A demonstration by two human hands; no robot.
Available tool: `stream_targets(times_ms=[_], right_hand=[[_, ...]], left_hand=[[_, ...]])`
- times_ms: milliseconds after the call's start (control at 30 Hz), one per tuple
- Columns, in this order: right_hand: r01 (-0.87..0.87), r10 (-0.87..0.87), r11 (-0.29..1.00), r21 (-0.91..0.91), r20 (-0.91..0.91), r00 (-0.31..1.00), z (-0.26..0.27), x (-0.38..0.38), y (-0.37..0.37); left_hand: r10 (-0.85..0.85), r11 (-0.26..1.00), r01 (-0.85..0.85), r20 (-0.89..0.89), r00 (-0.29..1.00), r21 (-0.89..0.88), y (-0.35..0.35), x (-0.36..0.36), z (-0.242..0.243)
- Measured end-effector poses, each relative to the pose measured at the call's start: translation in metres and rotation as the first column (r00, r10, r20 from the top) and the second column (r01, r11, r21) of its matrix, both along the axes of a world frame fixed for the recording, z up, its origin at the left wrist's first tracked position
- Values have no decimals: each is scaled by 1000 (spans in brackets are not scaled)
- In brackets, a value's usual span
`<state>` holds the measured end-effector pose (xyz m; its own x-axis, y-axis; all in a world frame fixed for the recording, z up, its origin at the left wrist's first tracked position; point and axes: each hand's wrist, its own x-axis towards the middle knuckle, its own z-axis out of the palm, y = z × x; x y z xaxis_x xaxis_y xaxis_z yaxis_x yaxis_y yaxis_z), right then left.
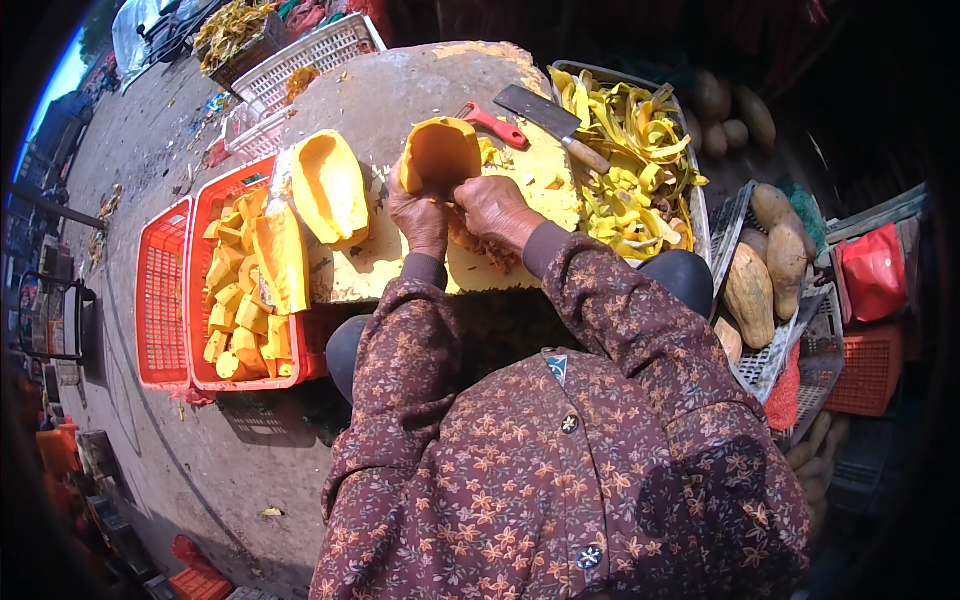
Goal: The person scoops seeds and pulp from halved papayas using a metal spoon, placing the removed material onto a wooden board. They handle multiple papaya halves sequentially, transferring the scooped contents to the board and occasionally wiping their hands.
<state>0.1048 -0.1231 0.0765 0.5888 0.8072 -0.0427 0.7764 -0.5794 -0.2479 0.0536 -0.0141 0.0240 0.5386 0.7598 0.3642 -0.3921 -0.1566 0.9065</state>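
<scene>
A peeled, hollowed pumpkin piece stands with its cut opening towards the far side of the work surface. My left hand grips it from the left and below. Curled at its lower right edge is my right hand, closed around a thin object mostly hidden by the fingers. Stringy orange pumpkin pulp lies beneath the right wrist. To the left rests a peeled pumpkin half, its hollow facing up. A red-handled peeler and a cleaver with a wooden handle lie beyond my right hand.
An orange crate at left holds pumpkin chunks, with a long peeled slice on top. Yellow peels fill a tub at right. Whole pumpkins sit in a crate farther right. White crates stand beyond.
</scene>
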Motion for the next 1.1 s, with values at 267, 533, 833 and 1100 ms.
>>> stream_targets(times_ms=[267, 533, 833, 1100], right_hand=[[-28, 27, 996, -81, -15, 1000, -13, -5, -12], [-196, 192, 979, 51, 80, 978, -35, -6, -20], [91, -73, 908, 410, -60, 996, -15, -1, -29], [73, -147, 864, 499, 111, 983, -18, -11, -15]], left_hand=[[48, 998, -48, 0, 999, 33, 6, 3, -6], [67, 998, -67, -20, 998, 2, 16, 7, -10], [53, 998, -54, -34, 998, -31, 20, 5, -13], [84, 995, -84, 6, 996, -45, 18, 3, -10]])
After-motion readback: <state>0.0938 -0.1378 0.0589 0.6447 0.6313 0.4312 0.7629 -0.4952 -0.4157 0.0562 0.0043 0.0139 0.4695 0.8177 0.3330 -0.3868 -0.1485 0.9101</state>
